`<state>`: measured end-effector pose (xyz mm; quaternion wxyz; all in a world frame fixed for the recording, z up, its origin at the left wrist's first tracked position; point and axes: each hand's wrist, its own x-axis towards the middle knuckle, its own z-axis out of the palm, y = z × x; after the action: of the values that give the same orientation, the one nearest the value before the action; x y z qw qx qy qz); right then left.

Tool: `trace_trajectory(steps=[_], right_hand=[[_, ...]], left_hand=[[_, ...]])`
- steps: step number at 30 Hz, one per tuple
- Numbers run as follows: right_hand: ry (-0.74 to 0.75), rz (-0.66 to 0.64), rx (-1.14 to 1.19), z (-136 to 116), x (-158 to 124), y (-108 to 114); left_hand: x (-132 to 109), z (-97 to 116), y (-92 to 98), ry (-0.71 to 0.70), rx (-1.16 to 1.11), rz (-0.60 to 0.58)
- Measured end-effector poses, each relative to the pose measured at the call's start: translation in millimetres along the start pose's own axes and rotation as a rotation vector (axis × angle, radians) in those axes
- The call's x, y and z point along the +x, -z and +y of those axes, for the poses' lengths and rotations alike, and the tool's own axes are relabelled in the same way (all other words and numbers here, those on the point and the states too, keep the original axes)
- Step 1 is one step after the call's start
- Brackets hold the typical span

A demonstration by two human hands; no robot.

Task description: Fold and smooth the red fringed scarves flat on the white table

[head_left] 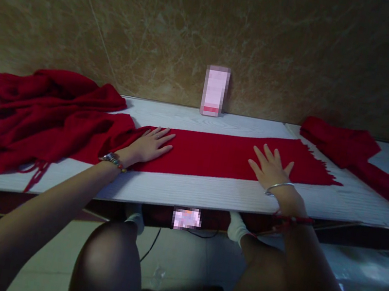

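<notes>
A red scarf [211,155] with a fringed right end lies flat across the white table [202,191]. My left hand [149,146] rests palm down on it with fingers spread, next to the bunched cloth. Farther right, my right hand [270,168] also presses flat on the scarf, fingers apart, short of the fringe. Neither hand grips anything. At the left is a heap of crumpled red cloth [66,91] with fringes; where it and the flat scarf separate is hard to tell.
A folded red scarf [342,144] trails off at the far right. A phone-like blurred object [215,91] leans on the marbled wall [269,44]. Below the table's front edge show my knees, my feet in light socks, another blurred item [187,218] and a dark cable [152,247].
</notes>
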<state>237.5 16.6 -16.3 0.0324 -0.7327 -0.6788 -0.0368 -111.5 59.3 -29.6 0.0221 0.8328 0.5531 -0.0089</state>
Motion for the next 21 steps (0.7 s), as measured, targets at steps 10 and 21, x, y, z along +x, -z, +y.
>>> trace_trajectory(steps=[10,21], right_hand=[[-0.088,-0.114,0.0,15.2,-9.7,-4.9],[-0.037,-0.02,-0.012,26.0,-5.9,-18.4]], left_hand=[[-27.2,-44.7,2.4,-0.072,0.054,0.0],[19.7,34.8,12.0,0.019,0.045,0.044]])
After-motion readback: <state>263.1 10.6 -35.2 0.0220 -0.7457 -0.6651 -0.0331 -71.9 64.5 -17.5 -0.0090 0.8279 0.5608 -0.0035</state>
